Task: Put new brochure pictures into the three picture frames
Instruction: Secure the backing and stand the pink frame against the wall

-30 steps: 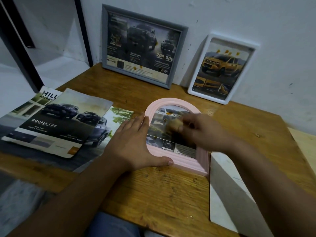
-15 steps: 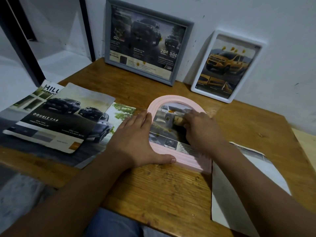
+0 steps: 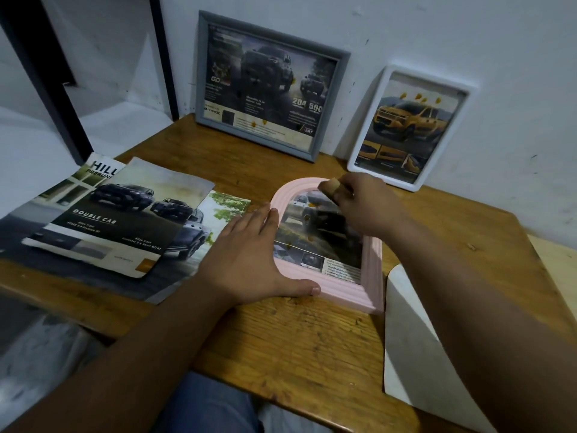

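A: Pink arched frame (image 3: 371, 270) lies flat, long axis running away from us. Our left hand (image 3: 246, 260) rests flat-fingered on its left edge.

B: Right hand (image 3: 359, 207) is nearer the arch top, pinching a small tan object (image 3: 331, 185).

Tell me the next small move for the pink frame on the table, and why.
Probably stand the pink arched frame up against the wall, beside the white frame. It lies flat with a truck picture already showing inside, while the grey frame and the white one lean there, filled. The left hand rests on its edge; the right hand pinches a small tan object above its arch.
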